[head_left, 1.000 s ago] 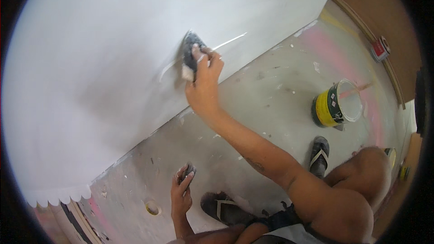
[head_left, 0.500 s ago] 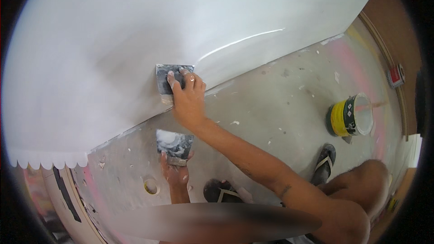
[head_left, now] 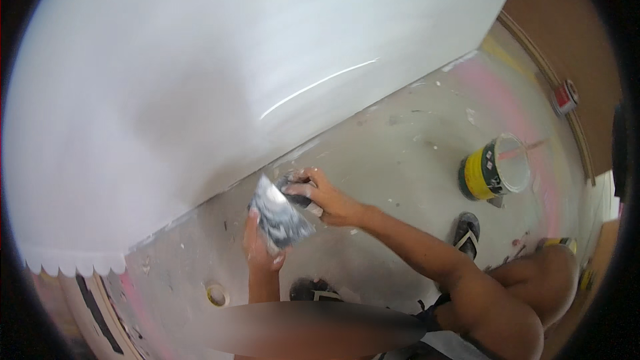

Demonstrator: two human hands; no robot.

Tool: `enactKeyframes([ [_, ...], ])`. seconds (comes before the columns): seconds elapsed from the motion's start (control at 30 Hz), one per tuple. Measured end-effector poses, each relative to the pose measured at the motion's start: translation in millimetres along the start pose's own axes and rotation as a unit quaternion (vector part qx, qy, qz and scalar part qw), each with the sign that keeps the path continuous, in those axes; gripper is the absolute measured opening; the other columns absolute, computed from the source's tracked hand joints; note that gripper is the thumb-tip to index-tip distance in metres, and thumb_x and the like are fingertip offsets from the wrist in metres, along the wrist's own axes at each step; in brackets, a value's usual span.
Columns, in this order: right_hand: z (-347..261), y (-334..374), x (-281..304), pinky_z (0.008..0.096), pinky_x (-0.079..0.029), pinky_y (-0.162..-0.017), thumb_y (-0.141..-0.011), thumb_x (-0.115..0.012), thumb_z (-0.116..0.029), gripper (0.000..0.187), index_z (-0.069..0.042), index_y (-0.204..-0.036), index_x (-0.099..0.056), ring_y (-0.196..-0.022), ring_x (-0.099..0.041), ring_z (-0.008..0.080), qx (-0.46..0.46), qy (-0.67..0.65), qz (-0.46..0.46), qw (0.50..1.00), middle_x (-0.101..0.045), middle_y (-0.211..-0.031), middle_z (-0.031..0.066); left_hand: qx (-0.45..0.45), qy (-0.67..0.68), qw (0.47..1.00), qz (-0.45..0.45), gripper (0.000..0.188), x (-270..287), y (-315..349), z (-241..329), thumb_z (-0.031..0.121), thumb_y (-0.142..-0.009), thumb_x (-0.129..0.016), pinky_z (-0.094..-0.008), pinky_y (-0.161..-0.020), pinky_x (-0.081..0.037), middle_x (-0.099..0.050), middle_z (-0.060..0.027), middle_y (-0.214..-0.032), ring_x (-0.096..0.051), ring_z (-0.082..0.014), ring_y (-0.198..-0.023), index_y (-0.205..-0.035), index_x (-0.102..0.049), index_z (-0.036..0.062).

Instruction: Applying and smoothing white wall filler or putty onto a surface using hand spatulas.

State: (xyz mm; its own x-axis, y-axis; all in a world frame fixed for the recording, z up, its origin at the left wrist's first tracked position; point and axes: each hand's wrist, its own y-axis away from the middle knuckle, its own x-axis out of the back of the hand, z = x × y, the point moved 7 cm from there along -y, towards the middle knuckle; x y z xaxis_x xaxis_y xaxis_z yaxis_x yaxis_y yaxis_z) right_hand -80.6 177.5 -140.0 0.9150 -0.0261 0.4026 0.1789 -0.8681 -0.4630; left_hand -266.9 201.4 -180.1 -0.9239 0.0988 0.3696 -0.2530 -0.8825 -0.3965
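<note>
My left hand [head_left: 262, 247] is wrapped round the handle of a wide putty knife [head_left: 281, 217], its dark blade smeared with white filler. In my right hand [head_left: 325, 201] is a second putty knife [head_left: 293, 187], partly hidden behind the first blade. The two blades meet or overlap; whether they touch is hard to tell. Both knives are held above the floor, close to the foot of the white wall [head_left: 200, 47]. A thin, bright white line of filler [head_left: 317, 87] runs slantwise across the wall's lower part.
To the right stands a yellow and dark green bucket [head_left: 477, 173] with a stick in it. A small red and white tin [head_left: 565, 97] is by the brown board [head_left: 567, 33]. A tape roll [head_left: 217, 295] lies on the spattered floor [head_left: 387, 180], near my sandals [head_left: 467, 235].
My right hand has come away from the wall with its putty knife, down to the left hand's blade. My left hand has risen slightly and tilted its knife. The filler line now ends shorter.
</note>
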Motion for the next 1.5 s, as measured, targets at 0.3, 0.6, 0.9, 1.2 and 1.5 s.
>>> enactKeyframes([
  [0.3, 85, 12, 326, 0.0407, -0.030, -0.110, -0.075, -0.041, 0.016, 0.062, 0.002, -0.136, -0.043, -0.124, -0.044, 0.0354, -0.056, 0.232, 0.514, 0.824, -0.046, -0.129, 0.0214, 0.395, 0.424, 0.815, -0.020, 0.051, -15, 31, 3, 0.044, -0.094, -0.048, -0.0435, -0.071, -0.058, -0.060, -0.0126, -0.113, -0.064, -0.0286, -0.096, -0.129, -0.048, 0.0063],
  [0.6, 99, -31, 341, 0.0436, -0.034, -0.102, -0.075, -0.044, 0.010, 0.055, 0.003, -0.129, -0.047, -0.115, -0.046, 0.0367, -0.076, 0.213, 0.575, 0.786, -0.048, -0.122, 0.0206, 0.427, 0.420, 0.793, 0.112, 0.053, 11, 54, -13, 0.047, -0.092, -0.051, -0.0399, -0.067, -0.057, -0.059, -0.0090, -0.108, -0.063, -0.0266, -0.093, -0.128, -0.047, 0.0081],
  [0.9, 27, -98, 147, 0.0488, -0.032, -0.102, -0.071, -0.062, 0.008, 0.069, -0.002, -0.136, -0.043, -0.118, -0.038, 0.0431, -0.020, 0.185, 0.515, 0.837, -0.040, -0.129, 0.0249, 0.086, -0.089, 0.992, 0.001, 0.051, 43, 59, -22, 0.040, -0.090, -0.055, -0.0409, -0.074, -0.056, -0.059, -0.0082, -0.111, -0.062, -0.0248, -0.095, -0.128, -0.047, 0.0066],
  [1.2, 22, -106, 46, 0.0532, -0.032, -0.101, -0.077, -0.061, -0.002, 0.060, -0.005, -0.136, -0.045, -0.118, -0.039, 0.0421, -0.037, 0.242, 0.366, 0.898, -0.042, -0.131, 0.0215, 0.228, 0.187, 0.952, 0.085, 0.048, 26, 53, -8, 0.041, -0.094, -0.052, -0.0392, -0.075, -0.057, -0.062, -0.0090, -0.109, -0.063, -0.0241, -0.096, -0.127, -0.049, 0.0062],
  [1.5, 39, -78, -26, 0.0501, -0.035, -0.100, -0.077, -0.057, -0.002, 0.055, -0.009, -0.132, -0.051, -0.119, -0.040, 0.0389, -0.018, 0.275, 0.219, 0.936, -0.045, -0.129, 0.0197, 0.305, 0.347, 0.858, 0.226, 0.045, 27, 76, -37, 0.042, -0.095, -0.049, -0.0350, -0.052, -0.058, -0.065, -0.0101, -0.103, -0.068, -0.0237, -0.079, -0.123, -0.051, 0.0062],
])
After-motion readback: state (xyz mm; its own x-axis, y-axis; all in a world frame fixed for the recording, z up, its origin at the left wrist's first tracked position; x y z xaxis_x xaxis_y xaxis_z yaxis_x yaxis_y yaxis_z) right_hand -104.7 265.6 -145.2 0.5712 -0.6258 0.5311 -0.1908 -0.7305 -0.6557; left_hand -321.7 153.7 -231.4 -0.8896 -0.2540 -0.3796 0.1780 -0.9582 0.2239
